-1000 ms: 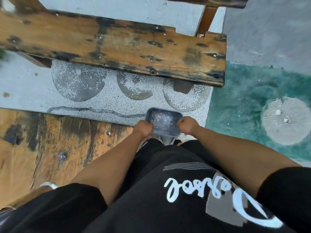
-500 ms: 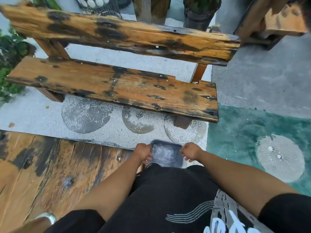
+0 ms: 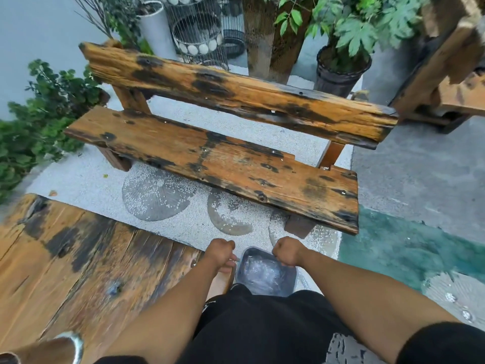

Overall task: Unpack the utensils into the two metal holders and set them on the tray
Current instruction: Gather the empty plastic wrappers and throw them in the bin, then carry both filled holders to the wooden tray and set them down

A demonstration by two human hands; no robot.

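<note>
A: Entry, head view. Where is the container?

B: Low centre of the frame. A grey plastic tub (image 3: 266, 273) hangs between the two hands, just above the person's black shorts (image 3: 262, 327). Contents look like clear wrapped material; too blurred to tell utensils.

A: Hands?

B: Left hand (image 3: 220, 254) sits at the tub's left edge, fingers (image 3: 231, 262) curled into a fist; whether they pinch the rim I cannot tell, a thin pale strip shows by them. Right hand (image 3: 287, 253) is clenched over the tub's upper right corner, grasping the rim.

A: Surroundings?

B: Wooden counter (image 3: 65, 271), worn and dark-stained, fills the lower left; the left forearm crosses over its edge. A shiny metal rim (image 3: 74, 345) shows at the bottom left corner, mostly cut off. Ahead, mid-frame, a wooden bench (image 3: 223, 158) of the same scorched planks, seat and backrest, stands on pale gravel floor (image 3: 86, 185) with round stepping stones (image 3: 154, 197) half under it.

A: Anything in the way?

B: The bench lies directly beyond the tub. To the right, a green painted floor patch (image 3: 409, 248). Upper frame: potted plant (image 3: 343, 72), wire basket (image 3: 199, 35), shrub (image 3: 39, 114) at the left. More timber furniture (image 3: 451, 82) at the upper right.
</note>
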